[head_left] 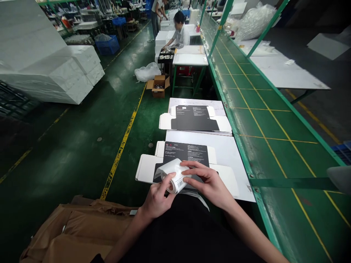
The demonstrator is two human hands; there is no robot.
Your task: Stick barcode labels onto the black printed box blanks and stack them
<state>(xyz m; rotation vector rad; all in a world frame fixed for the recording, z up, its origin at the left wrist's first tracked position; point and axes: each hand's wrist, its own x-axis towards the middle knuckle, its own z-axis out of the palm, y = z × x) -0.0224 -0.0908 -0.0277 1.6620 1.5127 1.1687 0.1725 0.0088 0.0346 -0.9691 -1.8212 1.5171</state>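
Note:
My left hand (159, 199) is closed around a roll of white barcode labels (179, 184), its thumb over the roll's open end. My right hand (210, 180) has its fingers on the roll's right side, gripping at the label surface. A loose end of backing strip (167, 167) stands out from the top of the roll, and another strip (201, 201) hangs below near my body. Right behind the roll lies a flat black-and-white printed carton blank (186, 151), partly hidden by my hands. A second stack of carton blanks (196, 118) lies farther back.
A green conveyor belt (263, 120) runs along the right. Brown cardboard (82, 226) lies at lower left. Farther off are an open carton (159, 89), a plastic bag (148, 72), white foam blocks (74, 76) and a seated co-worker (179, 34).

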